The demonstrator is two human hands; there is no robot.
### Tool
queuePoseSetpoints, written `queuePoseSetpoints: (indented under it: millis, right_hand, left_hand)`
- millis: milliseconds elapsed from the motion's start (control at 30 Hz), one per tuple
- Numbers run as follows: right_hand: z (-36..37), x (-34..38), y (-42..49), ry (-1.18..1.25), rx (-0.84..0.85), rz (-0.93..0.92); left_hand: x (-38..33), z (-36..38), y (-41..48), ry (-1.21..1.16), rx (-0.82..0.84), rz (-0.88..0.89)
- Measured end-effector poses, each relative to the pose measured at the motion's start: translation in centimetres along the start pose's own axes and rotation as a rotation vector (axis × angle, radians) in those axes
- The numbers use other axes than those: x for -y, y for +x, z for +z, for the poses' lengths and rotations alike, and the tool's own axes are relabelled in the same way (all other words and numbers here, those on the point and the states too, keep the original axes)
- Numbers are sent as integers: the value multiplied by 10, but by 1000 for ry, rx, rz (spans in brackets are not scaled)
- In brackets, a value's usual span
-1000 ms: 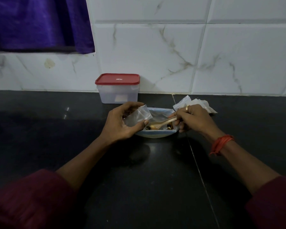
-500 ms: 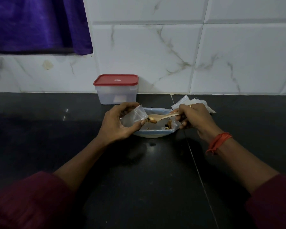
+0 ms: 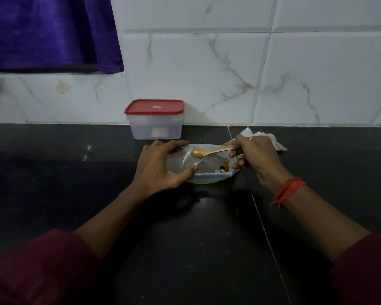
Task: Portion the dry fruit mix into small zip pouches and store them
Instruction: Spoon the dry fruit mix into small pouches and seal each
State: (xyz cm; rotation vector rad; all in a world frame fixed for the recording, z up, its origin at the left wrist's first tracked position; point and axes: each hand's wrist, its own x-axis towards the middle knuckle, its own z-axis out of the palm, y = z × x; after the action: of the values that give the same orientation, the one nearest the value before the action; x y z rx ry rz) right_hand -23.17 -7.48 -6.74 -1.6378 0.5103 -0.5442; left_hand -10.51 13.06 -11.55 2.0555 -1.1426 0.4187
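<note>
left hand (image 3: pixel 161 166) and right hand (image 3: pixel 255 159) meet over a bowl (image 3: pixel 209 178) on a dark worktop (image 3: pixel 185 238) as a person portions a snack: the left hand curls thumb and fingers round a clear zip pouch (image 3: pixel 180 160), propping its mouth open toward the right, while the right hand pinches the handle of a pale spoon (image 3: pixel 216 150) carrying what looks like a single nut (image 3: pixel 198 154)

the spoon lies nearly level, its long axis running right to left, and its loaded tip sits at the pouch mouth; whether it is just inside or only at the lip cannot be told. the pouch is therefore directly left of the spoon tip, and the tipping-in looks to be the step in hand, calling for a small roll of the right wrist while the left keeps the opening wide

a small heap of dry fruit mix (image 3: pixel 224 167) lies against the bowl's right wall, under the right hand. spare pouches (image 3: pixel 275 140) lie behind that hand; a lidded container (image 3: pixel 155 119), red-topped and shut, stands against the tiled wall (image 3: pixel 207 73) behind the left, the likely store. an orange thread (image 3: pixel 286 190) circles the right wrist, and a purple curtain (image 3: pixel 48 31) hangs at upper left
</note>
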Motion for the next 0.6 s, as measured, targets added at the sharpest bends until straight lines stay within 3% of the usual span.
queuePoseSetpoints:
  millis: [100,233,367,600]
  right_hand:
    - [3,0,-3,-65,37,-75]
    - [4,-3,-6,-302,101,-372]
    - [5,-4,-11,-390,138,-596]
    - [-1,-6,-5,-400,183,-634]
  left_hand:
    - [-2,0,0,-14,-14,-6]
    - [-2,-1,1,-79,-51,-21]
    - [-2,-3,0,-88,-70,-33]
    - [-3,-6,0,-142,-75,-65]
